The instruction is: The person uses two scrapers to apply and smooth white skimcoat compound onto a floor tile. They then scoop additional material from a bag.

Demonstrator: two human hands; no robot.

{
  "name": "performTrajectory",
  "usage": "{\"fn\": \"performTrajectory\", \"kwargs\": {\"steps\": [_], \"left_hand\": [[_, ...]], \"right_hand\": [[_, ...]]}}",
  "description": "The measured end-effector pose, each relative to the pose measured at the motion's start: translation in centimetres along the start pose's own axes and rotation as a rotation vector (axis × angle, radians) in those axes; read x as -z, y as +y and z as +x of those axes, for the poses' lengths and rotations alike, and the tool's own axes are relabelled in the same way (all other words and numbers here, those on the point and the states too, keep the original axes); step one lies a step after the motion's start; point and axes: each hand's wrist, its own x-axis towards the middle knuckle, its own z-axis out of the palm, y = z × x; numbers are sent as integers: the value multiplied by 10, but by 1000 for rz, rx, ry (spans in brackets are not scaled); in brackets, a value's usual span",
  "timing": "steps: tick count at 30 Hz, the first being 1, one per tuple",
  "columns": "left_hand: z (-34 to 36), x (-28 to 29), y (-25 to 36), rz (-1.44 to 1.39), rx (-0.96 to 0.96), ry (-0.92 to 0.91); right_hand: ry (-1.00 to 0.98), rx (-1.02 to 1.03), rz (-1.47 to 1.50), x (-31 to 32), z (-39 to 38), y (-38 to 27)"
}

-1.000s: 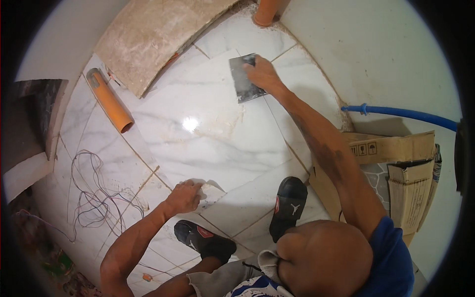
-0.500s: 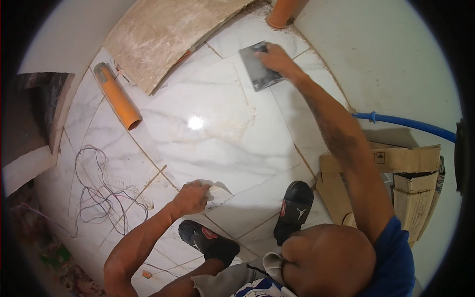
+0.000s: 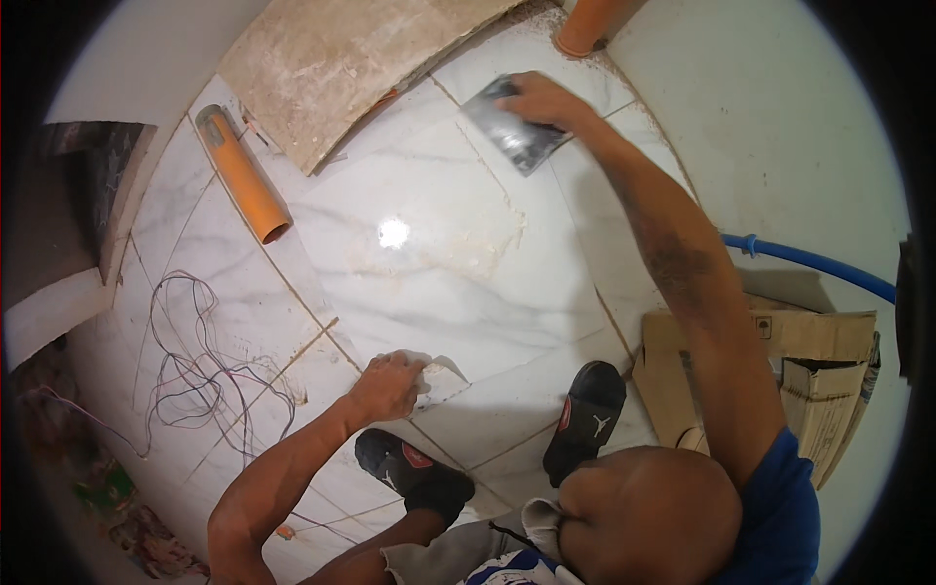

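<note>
My right hand (image 3: 542, 101), at the end of my stretched arm, grips a flat rectangular trowel (image 3: 522, 141) with a dark, smeared blade. The blade lies against the white marbled floor tiles (image 3: 400, 292) near the far right and is blurred by motion. Closer to me, my left hand (image 3: 388, 384) rests low at the floor with its fingers curled. A pale triangular piece (image 3: 445, 378) sticks out from beneath those fingers. What kind of thing it is cannot be made out.
An orange pipe (image 3: 246, 180) lies at the left, beside a large stained board (image 3: 341, 68). Tangled thin wires (image 3: 210, 380) spread over the left tiles. Another orange pipe (image 3: 580, 29) stands in the far corner. Flattened cardboard (image 3: 829, 400) and a blue hose (image 3: 809, 258) are at the right.
The trowel in my right hand has turned and slid somewhat left across the far tiles. My left hand stays by the pale piece. The whole view has shifted slightly.
</note>
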Motion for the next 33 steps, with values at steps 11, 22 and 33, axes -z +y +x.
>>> {"fn": "performTrajectory", "kwargs": {"steps": [11,22,33], "left_hand": [[1,0,3,-10,26,-13],[-2,-6,-9,-54,-5,-8],[2,0,3,-6,40,-40]], "right_hand": [[-35,-14,37,30,7,-15],[-185,305,-256,-56,0,-79],[74,112,-128,-54,14,-46]]}}
